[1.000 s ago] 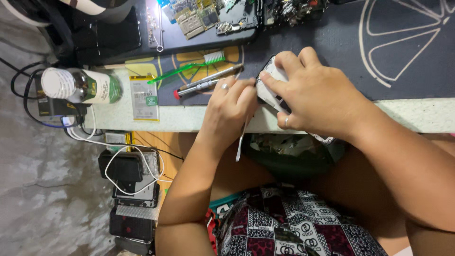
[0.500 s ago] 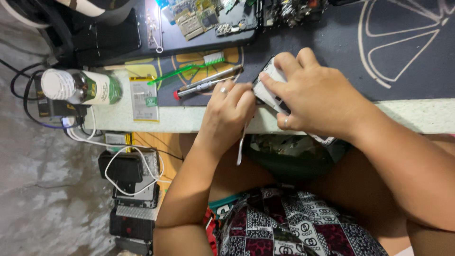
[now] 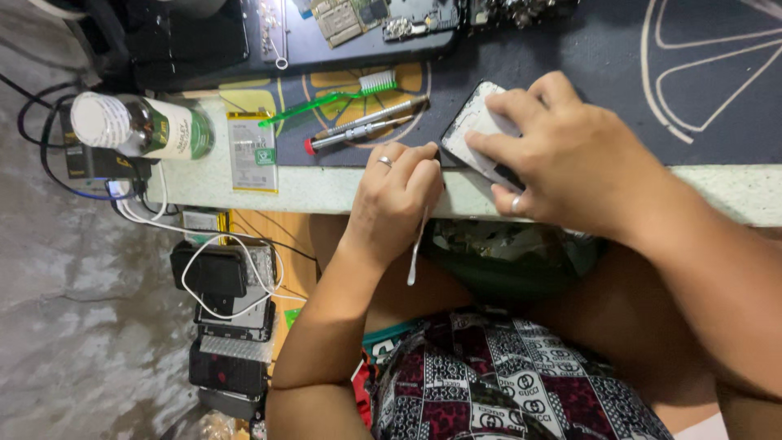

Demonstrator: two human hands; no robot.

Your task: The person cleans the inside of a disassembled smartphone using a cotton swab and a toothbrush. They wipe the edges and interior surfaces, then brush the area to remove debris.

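Unmoved, both hands still pinch the phone between them.

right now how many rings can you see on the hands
2. One ring sits on a finger of the left hand, which holds a thin tool. The other ring is on the right hand, pressing the phone. More may be hidden.

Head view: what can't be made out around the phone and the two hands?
- Phone: near half hidden under the right hand.
- Thin tool: tip hidden behind the left hand; contact with the phone unclear.
- Circuit boards: cut off by the top edge.
- Bottle label: too small to read.
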